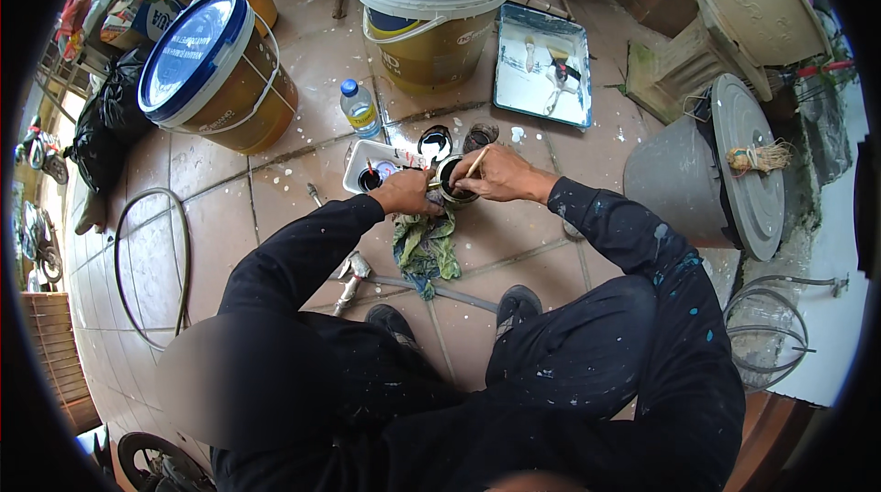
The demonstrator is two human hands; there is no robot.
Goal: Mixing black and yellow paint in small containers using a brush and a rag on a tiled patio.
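In my right hand (503,175) is a thin pale wooden stick (478,160), pinched between the fingers. Its lower end goes into a small open tin (446,171) with dark contents; whether it ends in bristles is hidden. My left hand (408,193) is closed against the left side of that tin, steadying it. Just below both hands lies a crumpled green, paint-stained rag (427,247). Beside my left hand sits a white tray (356,164) with a small dark-filled cup (370,179). A dark-stained round lid (435,142) is beyond the tin.
Two lidded paint buckets (431,47) (220,79) stand ahead, with a water bottle (360,110) between them. A paint tray (543,65) holding brushes lies ahead right. At right stands a grey bin (665,175). A spray gun (351,281) and hose (119,262) lie on the tiles.
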